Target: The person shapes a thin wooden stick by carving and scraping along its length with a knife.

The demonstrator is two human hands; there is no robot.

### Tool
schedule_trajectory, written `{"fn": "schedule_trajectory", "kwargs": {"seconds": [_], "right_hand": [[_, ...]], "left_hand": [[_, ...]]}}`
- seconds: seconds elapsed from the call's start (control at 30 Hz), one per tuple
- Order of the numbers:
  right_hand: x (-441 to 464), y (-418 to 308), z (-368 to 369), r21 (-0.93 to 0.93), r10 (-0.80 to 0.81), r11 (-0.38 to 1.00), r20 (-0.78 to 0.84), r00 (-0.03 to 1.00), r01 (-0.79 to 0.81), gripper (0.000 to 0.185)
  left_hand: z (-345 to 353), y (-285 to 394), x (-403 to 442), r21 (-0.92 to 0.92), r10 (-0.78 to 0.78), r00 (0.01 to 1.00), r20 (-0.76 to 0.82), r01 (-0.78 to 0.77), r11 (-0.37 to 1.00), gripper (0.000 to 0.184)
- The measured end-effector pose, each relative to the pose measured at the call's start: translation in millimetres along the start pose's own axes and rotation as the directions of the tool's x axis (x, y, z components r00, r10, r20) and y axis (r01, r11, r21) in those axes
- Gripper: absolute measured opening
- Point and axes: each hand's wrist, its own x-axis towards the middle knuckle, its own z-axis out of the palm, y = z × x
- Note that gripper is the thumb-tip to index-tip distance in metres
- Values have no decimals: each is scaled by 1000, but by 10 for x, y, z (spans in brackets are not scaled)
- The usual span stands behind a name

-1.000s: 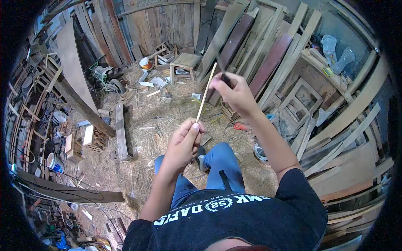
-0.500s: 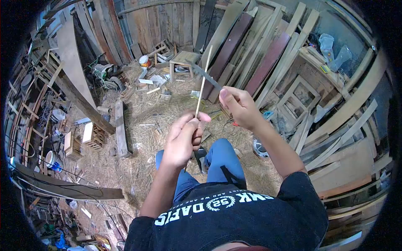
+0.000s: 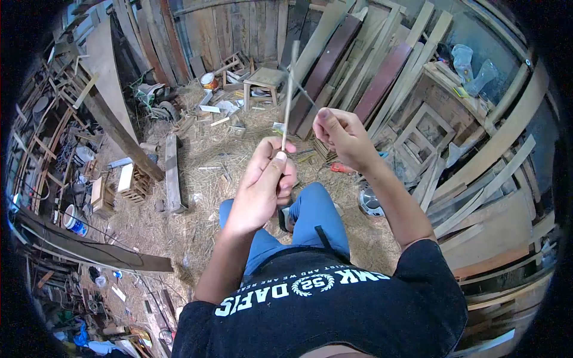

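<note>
My left hand (image 3: 262, 188) is closed around the lower part of a thin, pale wooden stick (image 3: 290, 98), which points up and away from me. In my right hand (image 3: 347, 138) is a knife, its handle hidden by the closed fingers. The narrow grey blade (image 3: 306, 95) reaches up and left to the stick's upper half, where it seems to meet or cross it; whether they touch is hard to tell. Both hands are held above my knees (image 3: 319, 224).
Straw-like shavings cover the floor (image 3: 206, 197). A small wooden stool (image 3: 262, 80) stands ahead, and long boards (image 3: 334, 71) lean against the wall. To the left are a slanted post (image 3: 122, 134), a plank (image 3: 173, 173) and wooden pieces (image 3: 134, 182). An orange-red tool handle (image 3: 342, 167) lies beyond my right hand.
The stick now stands more upright, and my left hand has risen slightly. The knife has turned, so its blade looks thinner; my right hand has shifted a little to the right.
</note>
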Motion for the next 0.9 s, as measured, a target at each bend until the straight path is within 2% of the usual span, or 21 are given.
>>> {"fn": "schedule_trajectory", "kwargs": {"seconds": [0.07,0.1,0.13,0.2,0.23,0.27,0.33,0.4,0.47,0.53,0.6,0.73,0.8,0.87,0.9], "right_hand": [[-82,-5,48,51,24,998,-29,999,-23,50],[-122,22,59,152,99,984,-52,994,-90,49],[-163,52,82,252,176,955,-64,982,-155,49],[-246,131,152,301,203,938,-83,976,-170,43],[-291,193,178,294,223,939,-122,967,-179,39],[-356,257,207,290,246,938,-163,955,-192,35],[-518,378,310,350,266,914,-133,955,-206,31],[-684,487,493,241,305,937,-220,927,-251,28],[-752,413,664,418,468,835,-196,862,-358,24],[-742,500,757,399,421,861,-210,882,-316,24],[-776,474,751,427,451,839,-197,870,-338,22],[-778,436,712,445,360,869,-263,895,-218,18],[-767,413,665,494,337,848,-228,913,-190,17],[-733,391,648,487,334,856,-266,904,-173,16],[-724,376,621,565,358,808,-241,902,-170,16]], "left_hand": [[-31,-153,-10,-142,143,989,-25,-145,979,25],[-86,-188,23,-168,254,967,-18,-253,953,20],[-106,-215,36,-162,261,965,-30,-263,951,20],[-108,-240,63,-203,288,891,-349,-372,906,13],[-203,-262,64,-282,315,892,-323,-408,868,10],[-213,-278,61,-277,314,890,-332,-410,869,10],[-226,-302,55,-301,386,824,-415,-524,796,11],[-230,-333,23,-299,422,815,-397,-550,780,11],[-209,-368,30,-360,444,823,-354,-558,747,11],[-206,-401,91,-360,491,813,-314,-580,731,11],[-169,-420,90,-370,485,790,-376,-608,703,12],[-150,-436,96,-314,544,778,-313,-626,714,13],[-137,-447,108,-315,550,782,-293,-623,716,12],[-144,-453,128,-317,561,781,-274,-624,714,12],[-153,-453,133,-319,561,789,-251,-615,722,16]]}}
